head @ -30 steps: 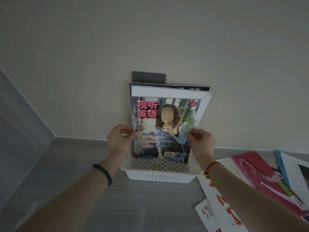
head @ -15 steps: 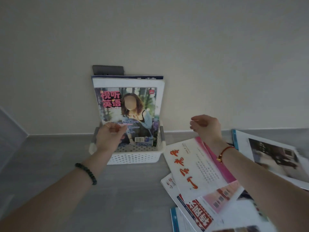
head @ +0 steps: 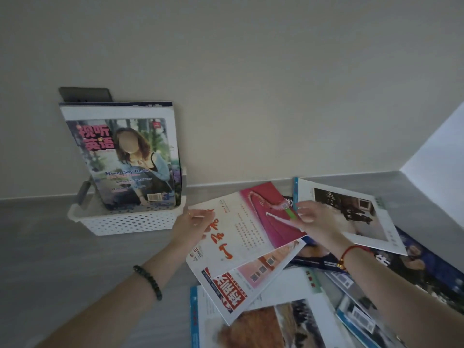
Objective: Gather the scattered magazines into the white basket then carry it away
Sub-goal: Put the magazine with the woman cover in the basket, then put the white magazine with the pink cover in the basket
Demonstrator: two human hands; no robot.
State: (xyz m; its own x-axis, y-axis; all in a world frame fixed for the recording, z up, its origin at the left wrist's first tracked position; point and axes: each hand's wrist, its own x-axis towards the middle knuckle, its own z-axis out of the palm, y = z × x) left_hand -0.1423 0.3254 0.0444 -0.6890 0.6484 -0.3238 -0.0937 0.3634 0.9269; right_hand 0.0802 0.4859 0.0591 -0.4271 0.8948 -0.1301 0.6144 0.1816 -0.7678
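Fingers [head: 198, 217] of the left hand [head: 192, 228] were laid on the white-and-pink magazine [head: 247, 228], while the right hand [head: 313, 219] was spread loosely above it; whether it was gripped could not be told. A two-edged lift toward the white basket [head: 130, 222] would be best advised. Lower magazines were cut off by the frame.

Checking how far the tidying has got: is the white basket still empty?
No, the white basket already holds magazines standing upright against the wall.
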